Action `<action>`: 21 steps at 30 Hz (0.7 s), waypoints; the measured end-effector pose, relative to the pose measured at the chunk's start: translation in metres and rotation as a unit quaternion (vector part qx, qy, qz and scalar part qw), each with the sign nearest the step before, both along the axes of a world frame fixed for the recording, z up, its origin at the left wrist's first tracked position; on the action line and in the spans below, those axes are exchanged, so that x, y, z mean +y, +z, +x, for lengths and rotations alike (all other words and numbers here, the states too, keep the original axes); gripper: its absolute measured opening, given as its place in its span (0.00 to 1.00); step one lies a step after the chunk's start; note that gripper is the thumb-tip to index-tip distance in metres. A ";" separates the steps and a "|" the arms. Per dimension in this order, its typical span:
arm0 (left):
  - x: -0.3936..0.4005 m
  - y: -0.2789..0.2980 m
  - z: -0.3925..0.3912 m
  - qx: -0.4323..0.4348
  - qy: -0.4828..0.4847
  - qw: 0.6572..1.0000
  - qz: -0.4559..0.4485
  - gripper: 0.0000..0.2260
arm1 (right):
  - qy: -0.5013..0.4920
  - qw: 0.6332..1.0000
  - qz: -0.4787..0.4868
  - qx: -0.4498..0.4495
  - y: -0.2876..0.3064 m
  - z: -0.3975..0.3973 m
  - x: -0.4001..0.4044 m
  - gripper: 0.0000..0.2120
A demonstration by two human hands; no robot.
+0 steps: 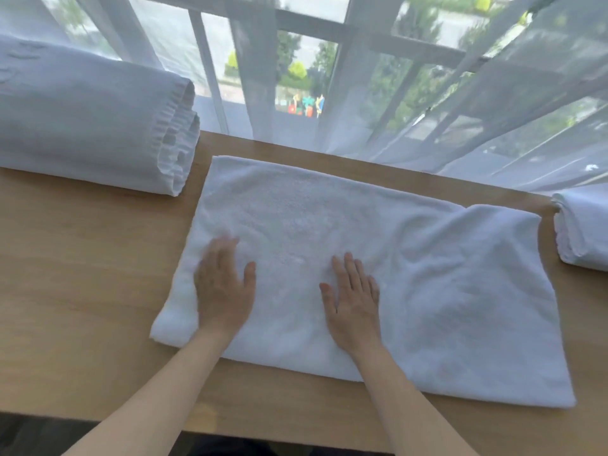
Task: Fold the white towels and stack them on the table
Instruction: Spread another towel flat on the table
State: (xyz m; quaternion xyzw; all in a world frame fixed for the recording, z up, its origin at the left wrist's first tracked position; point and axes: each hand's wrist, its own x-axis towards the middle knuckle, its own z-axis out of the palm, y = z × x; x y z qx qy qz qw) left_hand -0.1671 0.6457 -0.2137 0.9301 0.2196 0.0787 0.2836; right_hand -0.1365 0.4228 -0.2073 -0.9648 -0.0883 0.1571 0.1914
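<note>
Left hand [223, 284] and right hand [353, 301] press flat, fingers straight, on the white towel [427, 274] mid-tabletop [82, 274]; bare wood along the near edge.

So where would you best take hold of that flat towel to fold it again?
Probably the towel by its right end's two corners, coming from the right: that end lies free and slightly rumpled, while the left hand and right hand lie flat on its left part.

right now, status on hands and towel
Left hand and right hand flat on spread towel. Folded stack far left. Nothing in the way.
</note>
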 end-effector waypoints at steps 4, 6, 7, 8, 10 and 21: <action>-0.097 -0.011 -0.012 0.046 -0.303 0.950 0.068 0.27 | -0.032 0.998 -0.012 -0.055 0.003 0.008 -0.069 0.27; -0.138 -0.017 -0.006 0.070 -0.358 0.925 0.104 0.29 | -0.074 0.995 -0.035 -0.056 0.001 0.013 -0.112 0.27; -0.157 -0.018 0.002 0.083 -0.362 0.922 0.105 0.30 | -0.096 0.993 -0.043 -0.061 0.000 0.016 -0.134 0.27; -0.175 -0.018 0.012 0.096 -0.365 0.920 0.104 0.31 | -0.113 0.990 -0.049 -0.068 -0.001 0.020 -0.156 0.27; -0.210 -0.018 0.036 0.110 -0.387 0.909 0.108 0.32 | -0.127 0.987 -0.063 -0.074 -0.003 0.026 -0.197 0.27; -0.363 -0.018 0.132 0.133 -0.432 0.877 0.163 0.34 | -0.373 0.921 -0.094 -0.058 -0.012 0.032 -0.335 0.27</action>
